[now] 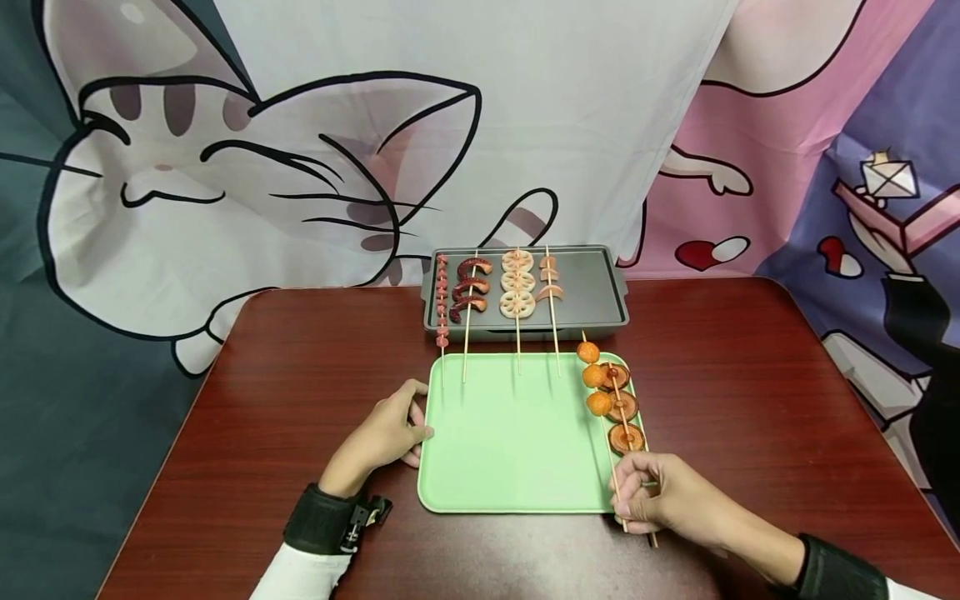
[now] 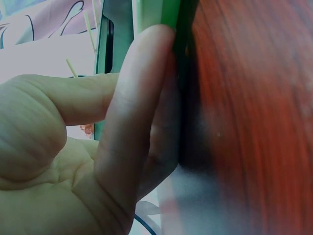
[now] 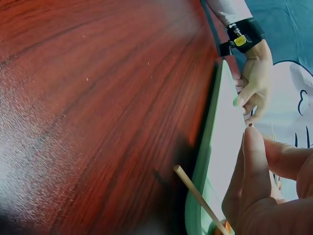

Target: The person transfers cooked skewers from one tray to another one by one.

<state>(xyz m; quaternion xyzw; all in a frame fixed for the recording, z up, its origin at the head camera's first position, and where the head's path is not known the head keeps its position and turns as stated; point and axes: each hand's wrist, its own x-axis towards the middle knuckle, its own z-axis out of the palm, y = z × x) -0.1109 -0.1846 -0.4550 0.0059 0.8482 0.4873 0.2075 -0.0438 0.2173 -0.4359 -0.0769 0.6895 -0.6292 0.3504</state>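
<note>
A light green tray [image 1: 517, 442] lies on the table, and my left hand [image 1: 384, 429] grips its left rim. In the left wrist view the thumb [image 2: 142, 88] presses that rim. My right hand [image 1: 660, 493], at the tray's lower right corner, pinches the stick of a skewer of orange balls [image 1: 593, 377]. Beside it a skewer of round brown mushroom-like slices [image 1: 625, 407] lies along the tray's right side. That skewer's bare stick end [image 3: 193, 190] juts over the rim in the right wrist view, apart from the pinching fingertips.
Behind the green tray stands a dark grey baking tray [image 1: 592, 292]. Across it lie a skewer of small pink pieces [image 1: 442, 308], one of curled sausages [image 1: 471, 287], one of lotus root slices [image 1: 517, 283] and one of pale orange pieces [image 1: 550, 279], their sticks reaching over the green tray.
</note>
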